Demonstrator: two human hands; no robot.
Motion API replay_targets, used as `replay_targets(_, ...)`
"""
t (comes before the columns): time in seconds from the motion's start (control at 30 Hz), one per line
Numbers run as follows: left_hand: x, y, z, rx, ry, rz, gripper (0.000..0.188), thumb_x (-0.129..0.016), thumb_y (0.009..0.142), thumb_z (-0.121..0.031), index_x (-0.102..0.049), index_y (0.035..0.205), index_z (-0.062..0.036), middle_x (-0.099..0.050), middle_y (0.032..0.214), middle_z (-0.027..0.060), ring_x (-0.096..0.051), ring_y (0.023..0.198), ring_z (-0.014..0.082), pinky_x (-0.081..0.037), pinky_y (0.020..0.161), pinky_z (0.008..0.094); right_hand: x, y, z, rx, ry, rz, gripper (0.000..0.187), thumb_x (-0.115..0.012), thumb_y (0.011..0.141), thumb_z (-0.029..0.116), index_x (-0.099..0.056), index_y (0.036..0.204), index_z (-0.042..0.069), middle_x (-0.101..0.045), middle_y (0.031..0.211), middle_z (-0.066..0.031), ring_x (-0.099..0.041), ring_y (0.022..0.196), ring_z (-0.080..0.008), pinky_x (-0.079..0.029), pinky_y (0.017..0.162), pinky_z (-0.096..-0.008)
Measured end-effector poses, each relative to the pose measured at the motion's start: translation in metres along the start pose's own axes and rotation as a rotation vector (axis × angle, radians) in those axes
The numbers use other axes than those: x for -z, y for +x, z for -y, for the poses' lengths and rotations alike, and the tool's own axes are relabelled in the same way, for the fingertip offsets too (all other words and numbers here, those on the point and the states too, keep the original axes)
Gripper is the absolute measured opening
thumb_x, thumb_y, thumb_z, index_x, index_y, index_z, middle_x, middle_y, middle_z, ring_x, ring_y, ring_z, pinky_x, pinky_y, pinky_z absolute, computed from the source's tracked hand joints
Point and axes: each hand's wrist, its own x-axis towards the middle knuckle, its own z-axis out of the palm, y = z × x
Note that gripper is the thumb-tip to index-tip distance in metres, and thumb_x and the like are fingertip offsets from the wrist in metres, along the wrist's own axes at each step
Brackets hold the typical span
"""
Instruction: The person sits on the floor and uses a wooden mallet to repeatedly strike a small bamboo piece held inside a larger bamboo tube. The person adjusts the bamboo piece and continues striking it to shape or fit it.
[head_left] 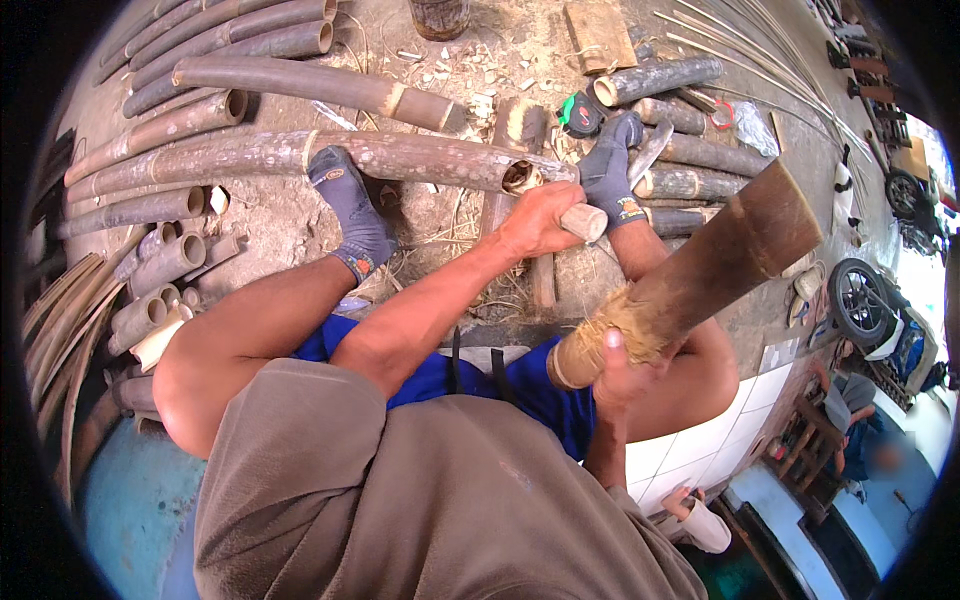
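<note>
My left hand (540,222) is closed around a wooden-handled tool (584,223) whose pale round butt sticks out to the right. The tool's far part lies by the open end of a long bamboo pole (410,160), and my fist hides much of it. In my right hand (630,378) is a thick bamboo club (710,270), gripped near its lower end. The club's side is frayed and yellowish, and it tilts up to the right. My socked left foot (350,200) presses on the pole; my right foot (610,170) is beyond its open end.
Several bamboo poles (230,42) lie at the far left, with split strips (65,340) nearer. Short bamboo pieces (700,152), a curved blade (652,150) and a green-black tape measure (580,114) are at the right. Another person's hand (682,503) shows at lower right.
</note>
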Motion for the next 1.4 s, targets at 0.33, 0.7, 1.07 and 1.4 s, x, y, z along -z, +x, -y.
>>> replay_targets(0.33, 0.005, -0.009, 0.008, -0.075, -0.049, 0.012, 0.033, -0.08, 0.071, -0.014, -0.061, 0.096, -0.0058, -0.055, 0.088, 0.0135, -0.058, 0.088, 0.0396, -0.048, 0.076, 0.0487, -0.03, -0.014, -0.009, 0.01, -0.154, 0.093, 0.102, -0.08, 0.085, 0.012, -0.019, 0.166, -0.002, -0.053, 0.149, -0.0245, -0.057, 0.134, -0.0307, -0.043, 0.115, -0.0409)
replay_targets(0.7, -0.005, -0.025, -0.049, -0.257, 0.378, 0.404, 0.046, -0.083, 0.073, -0.013, -0.052, 0.106, -0.0032, -0.057, 0.104, 0.0162, -0.061, 0.105, 0.0395, -0.054, 0.085, 0.0492, -0.007, 0.018, -0.02, -0.08, 0.2, 0.004, 0.077, -0.078, 0.084, 0.019, -0.043, 0.149, -0.007, -0.065, 0.128, -0.0181, -0.065, 0.116, -0.0266, -0.051, 0.101, -0.0395)
replay_targets(1.07, 0.08, -0.017, -0.011, -0.256, 0.81, 0.247, 0.091, -0.087, 0.075, -0.052, -0.048, 0.149, -0.0146, -0.05, 0.142, 0.0223, -0.049, 0.135, 0.043, -0.041, 0.109, 0.0577, -0.005, 0.005, -0.008, -0.065, 0.006, 0.058, 0.069, -0.078, 0.082, 0.014, -0.051, 0.142, -0.006, -0.068, 0.124, -0.0166, -0.067, 0.112, -0.0242, -0.052, 0.1, -0.0397)
replay_targets(1.4, 0.152, 0.035, 0.055, 0.272, 0.89, 0.696, 0.099, -0.089, 0.061, -0.067, -0.061, 0.137, -0.0097, -0.075, 0.112, 0.0238, -0.071, 0.109, 0.0424, -0.055, 0.094, 0.0506, 0.015, 0.013, 0.012, 0.082, -0.178, 0.144, 0.072, -0.081, 0.074, 0.016, -0.054, 0.138, -0.004, -0.06, 0.133, -0.0222, -0.062, 0.124, -0.0372, -0.047, 0.108, -0.0452)
